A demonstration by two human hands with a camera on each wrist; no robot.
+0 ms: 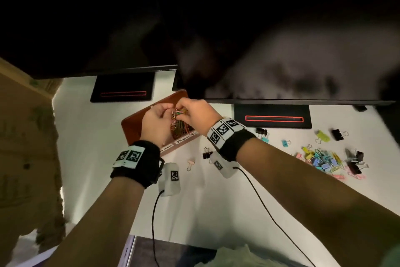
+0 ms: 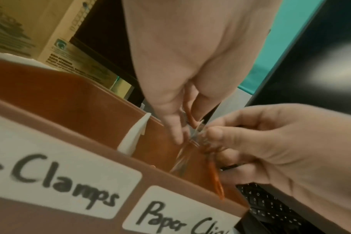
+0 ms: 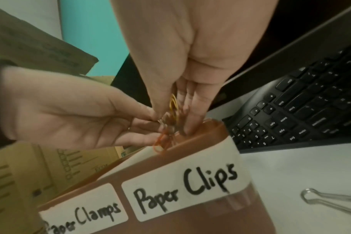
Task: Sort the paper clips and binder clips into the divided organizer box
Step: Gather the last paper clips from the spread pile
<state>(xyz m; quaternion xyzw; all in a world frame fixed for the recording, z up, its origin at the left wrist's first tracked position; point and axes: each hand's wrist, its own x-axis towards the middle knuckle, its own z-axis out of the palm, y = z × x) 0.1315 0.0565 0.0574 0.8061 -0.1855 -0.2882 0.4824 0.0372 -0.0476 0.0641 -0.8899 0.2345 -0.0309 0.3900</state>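
paper clips (image 1: 178, 115): tangled bunch pinched by both my left hand (image 1: 156, 120) and right hand (image 1: 198, 113) over organizer box (image 1: 132, 125) "Paper Clips" side, heap already inside | left: binder clips (image 1: 324, 159) on desk (image 1: 216, 201), "Clamps" side looks unfilled | ~halfway

**A dim desk corner under two dark screens**

The white worktop (image 1: 216, 201) catches the only strong light; all above it lies in shadow. Two monitors stand side by side, both screens dark: the left monitor (image 1: 75, 17) and the right monitor (image 1: 281, 39), each on a black base with a red-outlined slot. A black keyboard (image 3: 303, 107) sits under the right one. Cardboard boxes (image 1: 23, 136) stand stacked at the left. A teal wall (image 3: 90, 39) shows behind.
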